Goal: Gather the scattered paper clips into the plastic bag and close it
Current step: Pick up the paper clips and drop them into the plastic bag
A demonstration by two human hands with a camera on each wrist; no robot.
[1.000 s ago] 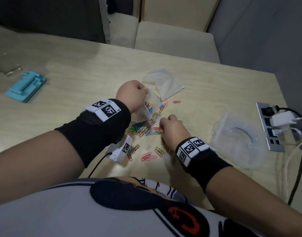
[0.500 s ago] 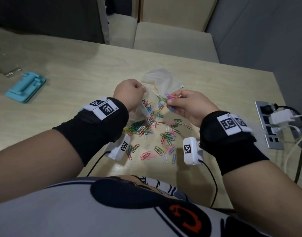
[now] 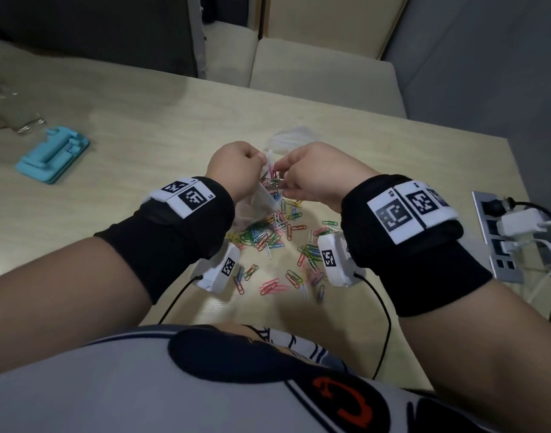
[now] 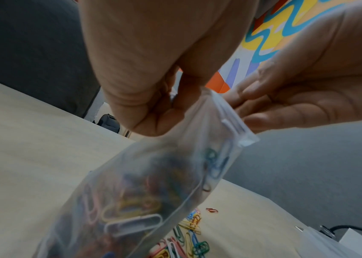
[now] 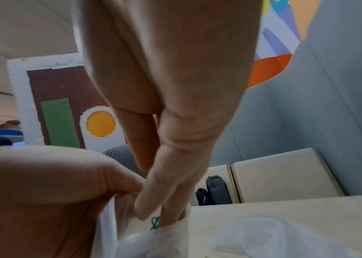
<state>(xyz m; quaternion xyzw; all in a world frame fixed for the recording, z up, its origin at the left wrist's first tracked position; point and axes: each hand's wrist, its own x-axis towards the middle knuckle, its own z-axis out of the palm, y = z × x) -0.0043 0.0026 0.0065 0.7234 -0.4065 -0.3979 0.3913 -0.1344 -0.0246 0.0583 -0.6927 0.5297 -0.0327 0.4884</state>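
We drop clips into the held bag.

From the head, our left hand [image 3: 236, 170] pinches the plastic bag [image 3: 261, 201] above the table [image 3: 143, 135]; loose paper clips [image 3: 277, 232] lie beneath. Left wrist: clips fill the bag. Right wrist: our right hand [image 5: 164, 200] pinches a green clip [image 5: 155, 222] at its mouth.
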